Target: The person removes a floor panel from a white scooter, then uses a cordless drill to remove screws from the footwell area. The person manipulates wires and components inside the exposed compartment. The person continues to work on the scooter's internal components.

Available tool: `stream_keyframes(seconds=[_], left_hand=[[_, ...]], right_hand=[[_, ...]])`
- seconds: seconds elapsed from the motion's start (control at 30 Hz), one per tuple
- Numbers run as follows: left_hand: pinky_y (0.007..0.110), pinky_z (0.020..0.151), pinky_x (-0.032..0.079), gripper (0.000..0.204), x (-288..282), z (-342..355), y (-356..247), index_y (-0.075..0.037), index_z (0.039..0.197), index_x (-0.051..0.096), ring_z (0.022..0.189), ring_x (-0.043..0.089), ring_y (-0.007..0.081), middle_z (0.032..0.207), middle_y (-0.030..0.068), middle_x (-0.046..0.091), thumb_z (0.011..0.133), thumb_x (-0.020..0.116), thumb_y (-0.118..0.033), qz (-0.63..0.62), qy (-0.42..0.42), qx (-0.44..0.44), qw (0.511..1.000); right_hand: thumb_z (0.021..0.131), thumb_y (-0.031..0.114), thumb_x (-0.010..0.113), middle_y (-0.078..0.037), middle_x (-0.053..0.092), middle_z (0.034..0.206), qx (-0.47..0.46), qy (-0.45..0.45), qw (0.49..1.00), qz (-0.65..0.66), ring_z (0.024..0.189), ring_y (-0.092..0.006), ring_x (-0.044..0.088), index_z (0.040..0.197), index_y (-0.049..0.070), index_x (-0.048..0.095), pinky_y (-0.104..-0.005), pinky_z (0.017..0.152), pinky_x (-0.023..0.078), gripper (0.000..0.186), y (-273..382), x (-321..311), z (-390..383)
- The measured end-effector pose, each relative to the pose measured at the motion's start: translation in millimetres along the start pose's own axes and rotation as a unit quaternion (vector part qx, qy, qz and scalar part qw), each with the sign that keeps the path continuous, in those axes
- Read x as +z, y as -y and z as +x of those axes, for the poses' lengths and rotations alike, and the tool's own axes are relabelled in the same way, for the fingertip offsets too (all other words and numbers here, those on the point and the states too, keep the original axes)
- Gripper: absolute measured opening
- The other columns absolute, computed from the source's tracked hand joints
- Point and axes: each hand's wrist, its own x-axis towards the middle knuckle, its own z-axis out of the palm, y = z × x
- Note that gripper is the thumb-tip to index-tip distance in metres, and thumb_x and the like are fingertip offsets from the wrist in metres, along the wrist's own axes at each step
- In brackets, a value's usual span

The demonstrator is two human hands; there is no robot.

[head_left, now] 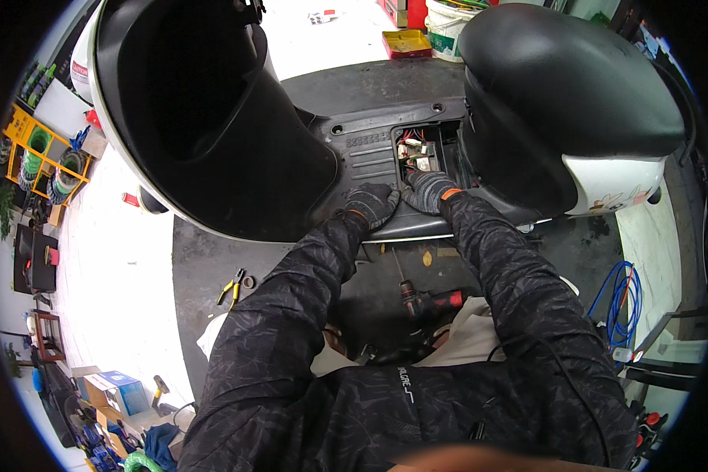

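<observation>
An electric scooter lies across the view, with a black footboard (363, 169) between its front shield and black seat (566, 75). In the footboard an open compartment (451, 145) shows wires and connectors (415, 148). My left hand (374, 203), in a grey and black glove, rests on the footboard at the compartment's near left corner, fingers curled. At its near edge is my right hand (426, 191), in a matching glove with an orange cuff, its fingers bent in. The fingertips of both hands come close together; whatever they pinch is too small or hidden to make out.
Below the scooter, a red and black power drill (417, 299) lies on the dark mat, with yellow-handled pliers (230, 287) and a tape roll (248, 282) farther left. Blue hose (623, 307) coils at right. Behind stand a yellow tray (407, 43) and a white bucket (447, 31).
</observation>
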Motion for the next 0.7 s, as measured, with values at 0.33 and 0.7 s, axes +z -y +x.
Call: stream_keyframes(seconds=[0.33, 0.7], left_hand=[[0.053, 0.087, 0.05, 0.047, 4, 1, -1, -0.008, 0.096, 0.073, 0.096, 0.067, 0.0397, 0.098, 0.02, 0.071, 0.099, 0.044, -0.045, 0.003, -0.005, -0.014, 1.0], [0.055, 0.087, 0.049, 0.047, 7, 2, -2, -0.009, 0.097, 0.073, 0.097, 0.067, 0.0391, 0.1, 0.0182, 0.072, 0.098, 0.045, -0.046, 0.002, -0.01, -0.02, 1.0]], right_hand=[[0.09, 0.048, 0.058, -0.023, 0.069, 0.113, 0.001, 0.001, 1.0, 0.0, 0.103, -0.0398, 0.067, 0.115, 0.002, 0.067, -0.0473, 0.091, 0.053, 0.053, 5, -2, -3], [0.09, 0.049, 0.058, -0.023, 0.07, 0.108, 0.008, -0.007, 1.0, -0.012, 0.102, -0.0392, 0.067, 0.111, 0.002, 0.068, -0.0473, 0.09, 0.053, 0.053, 10, -2, -3]])
